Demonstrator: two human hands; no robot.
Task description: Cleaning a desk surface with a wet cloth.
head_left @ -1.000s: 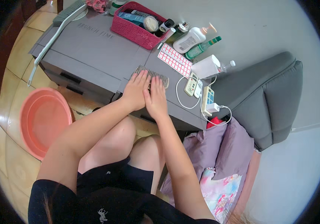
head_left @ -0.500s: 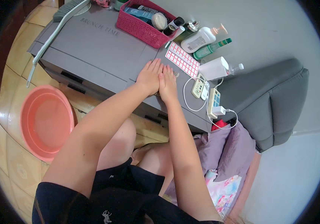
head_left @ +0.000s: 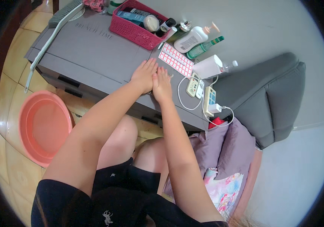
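My left hand lies palm down on the grey cabinet top, its fingers stretched out. Pressed up beside it is my right hand, also flat, with the fingers pointing away from me. The two hands touch along their inner sides. A small edge of something shows under and beside them, too little to make out. Just beyond the fingertips to the right is a white sheet with rows of red-edged labels. A cream remote control rests nearby, right of my right hand.
A pink basket of bottles and tubes stands at the back. Behind the sheet are a white pump bottle, a green bottle and a paper roll. A power strip is at right. An orange basin sits on the floor.
The whole view has shifted slightly, so the cabinet and things on it appear further left. Both hands stay flat at about the same spot on the cabinet.
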